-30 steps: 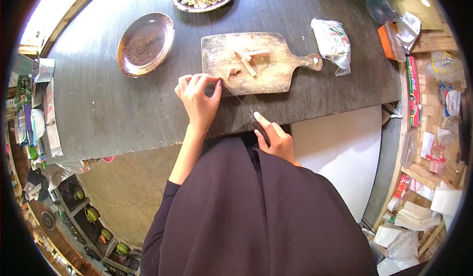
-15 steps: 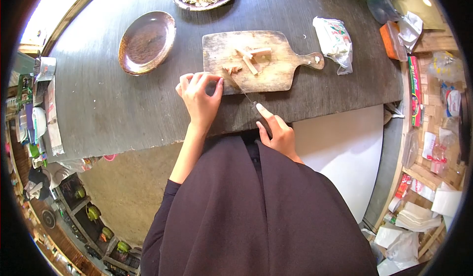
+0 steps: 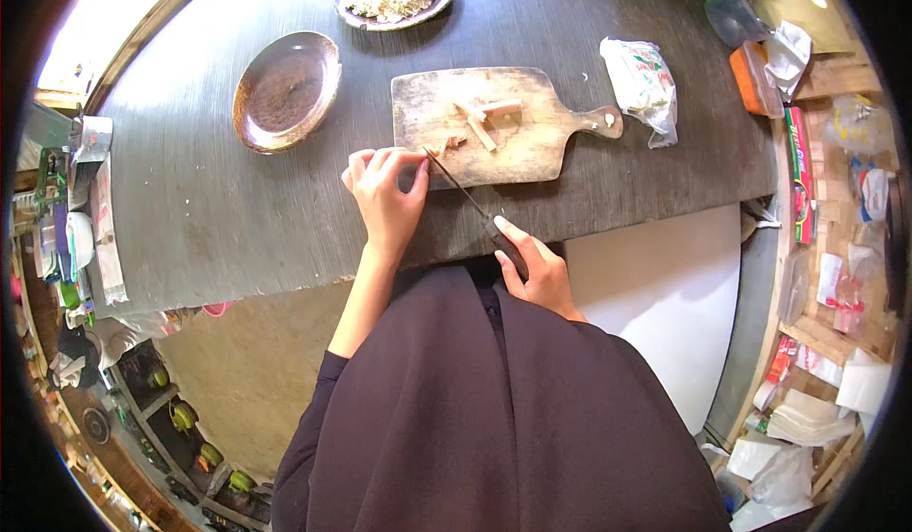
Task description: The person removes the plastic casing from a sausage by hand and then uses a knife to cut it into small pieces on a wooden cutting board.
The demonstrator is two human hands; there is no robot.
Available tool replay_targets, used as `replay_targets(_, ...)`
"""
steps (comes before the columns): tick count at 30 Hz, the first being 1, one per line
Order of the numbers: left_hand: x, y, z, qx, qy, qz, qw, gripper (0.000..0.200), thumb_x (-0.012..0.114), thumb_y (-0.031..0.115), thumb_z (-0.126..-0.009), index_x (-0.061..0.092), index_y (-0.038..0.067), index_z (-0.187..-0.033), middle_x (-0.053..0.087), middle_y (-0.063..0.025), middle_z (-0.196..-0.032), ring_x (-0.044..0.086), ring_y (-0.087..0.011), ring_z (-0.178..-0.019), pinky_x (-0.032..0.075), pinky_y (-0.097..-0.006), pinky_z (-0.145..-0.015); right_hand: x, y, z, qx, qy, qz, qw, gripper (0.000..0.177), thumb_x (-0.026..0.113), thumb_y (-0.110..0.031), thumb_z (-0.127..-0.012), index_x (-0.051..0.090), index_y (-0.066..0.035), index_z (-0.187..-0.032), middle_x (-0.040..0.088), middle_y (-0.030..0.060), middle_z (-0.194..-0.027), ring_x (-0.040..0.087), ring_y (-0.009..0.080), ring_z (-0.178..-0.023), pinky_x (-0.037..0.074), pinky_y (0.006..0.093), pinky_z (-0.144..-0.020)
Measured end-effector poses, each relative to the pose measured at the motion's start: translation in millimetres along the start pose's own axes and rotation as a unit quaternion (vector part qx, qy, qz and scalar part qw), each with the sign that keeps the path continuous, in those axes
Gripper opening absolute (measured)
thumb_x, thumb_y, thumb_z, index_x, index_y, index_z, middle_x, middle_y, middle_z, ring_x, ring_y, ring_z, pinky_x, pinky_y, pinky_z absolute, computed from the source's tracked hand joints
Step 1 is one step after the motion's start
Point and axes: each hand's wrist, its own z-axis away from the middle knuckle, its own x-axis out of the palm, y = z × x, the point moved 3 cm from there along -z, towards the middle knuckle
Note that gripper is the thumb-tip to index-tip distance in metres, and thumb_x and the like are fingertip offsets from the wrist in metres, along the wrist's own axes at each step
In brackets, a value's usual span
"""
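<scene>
My right hand [image 3: 540, 275] is wrapped round the dark handle of a knife [image 3: 503, 244], index finger stretched along it. The thin blade slants up and left, its tip beside the fingertips of my left hand [image 3: 389, 198]. That hand is closed with curled fingers at the lower left corner of a worn wooden cutting board [image 3: 532, 157]; whatever it pinches is hidden. Small light-brown cut pieces [image 3: 446, 144] lie on the board just right of those fingers. Several pale brown sticks [image 3: 482, 134] rest near the board's middle.
A brown oval plate [image 3: 287, 95] stands at the upper left. Behind the board is a plate [image 3: 378, 25] of pale shredded food. To the right lie a white plastic packet [image 3: 642, 84] and an orange container [image 3: 756, 81]. The dark table's front edge [image 3: 646, 217] is close to my body.
The knife's blade has swung slightly left, its tip now at my left fingertips rather than over the cut pieces. My left hand keeps nearly the same place; the view has shifted slightly.
</scene>
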Motion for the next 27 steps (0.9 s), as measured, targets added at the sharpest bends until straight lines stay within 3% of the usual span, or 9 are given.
replay_targets(5,-2,-2,-1,0.007,-0.004,0.006,1.000,0.012,0.082,0.015,-0.077,0.072,0.017,-0.085,0.071,0.0044,-0.094,0.055,-0.0219,-0.101,0.034,-0.0396,-0.094,3,2,1,0.006,0.015,-0.005,1.000,0.044,0.070,-0.005,-0.090,0.060,-0.006,-0.134,0.070,0.0174,-0.123,0.071,0.0335,-0.107,0.057,0.0368,-0.090)
replay_targets(7,-2,-3,-2,0.012,-0.005,0.010,1.000,0.012,0.082,0.015,-0.077,0.072,0.016,-0.084,0.071,0.0042,-0.094,0.055,-0.0221,-0.102,0.034,-0.0397,-0.094,2,2,-3,-0.036,0.061,-0.022,0.997,0.049,0.069,-0.010,-0.091,0.057,-0.013,-0.138,0.071,0.0173,-0.103,0.071,0.0352,-0.084,0.058,0.0383,-0.074)
replay_targets(8,-2,-4,-2,0.016,-0.007,0.011,1.000,0.012,0.082,0.015,-0.077,0.072,0.016,-0.084,0.071,0.0041,-0.093,0.055,-0.0222,-0.102,0.035,-0.0398,-0.094,0,1,-3,-0.036,0.063,-0.021,0.997,0.049,0.069,-0.010,-0.091,0.057,-0.013,-0.138,0.071,0.0173,-0.103,0.071,0.0352,-0.084,0.058,0.0383,-0.074)
replay_targets(10,-1,-6,-3,0.021,-0.007,0.013,1.000,0.012,0.082,0.015,-0.077,0.072,0.016,-0.083,0.071,0.0040,-0.093,0.055,-0.0223,-0.101,0.035,-0.0399,-0.094,-4,-1,-5,0.056,0.019,-0.141,0.988,0.046,0.067,-0.008,-0.093,0.056,-0.010,-0.137,0.070,0.0203,-0.116,0.072,0.0352,-0.100,0.056,0.0363,-0.086)
replay_targets(13,-1,-8,-3,0.033,-0.004,0.018,0.999,0.012,0.082,0.015,-0.077,0.072,0.016,-0.083,0.071,0.0040,-0.093,0.055,-0.0228,-0.101,0.035,-0.0402,-0.094,-8,-6,-8,0.111,-0.006,-0.166,0.980,0.044,0.066,-0.007,-0.094,0.055,-0.008,-0.137,0.069,0.0209,-0.122,0.070,0.0342,-0.108,0.053,0.0347,-0.091)
replay_targets(19,-2,-11,-6,0.057,-0.013,0.016,0.998,0.012,0.082,0.018,-0.078,0.072,0.018,-0.084,0.071,0.0042,-0.091,0.055,-0.0228,-0.100,0.035,-0.0405,-0.093,-17,-10,-13,0.091,-0.038,-0.086,0.991,0.047,0.064,-0.016,-0.095,0.051,-0.011,-0.140,0.070,0.0234,-0.115,0.069,0.0413,-0.106,0.054,0.0441,-0.089)
replay_targets(22,-7,-15,-9,0.078,-0.027,0.026,0.996,0.012,0.082,0.019,-0.078,0.072,0.018,-0.084,0.071,0.0044,-0.091,0.055,-0.0226,-0.099,0.036,-0.0401,-0.091,-19,-14,-13,0.115,-0.103,0.058,0.986,0.045,0.061,-0.023,-0.094,0.049,-0.014,-0.137,0.070,0.0243,-0.110,0.067,0.0459,-0.095,0.054,0.0523,-0.082)
replay_targets(27,-8,-20,-15,0.093,-0.051,0.065,0.992,0.009,0.080,0.020,-0.077,0.072,0.019,-0.081,0.069,0.0044,-0.086,0.056,-0.0253,-0.095,0.037,-0.0406,-0.087,-8,-24,-10,0.102,-0.062,0.100,0.988,0.049,0.059,-0.018,-0.093,0.046,-0.017,-0.140,0.068,0.0246,-0.114,0.067,0.0477,-0.093,0.054,0.0533,-0.080)
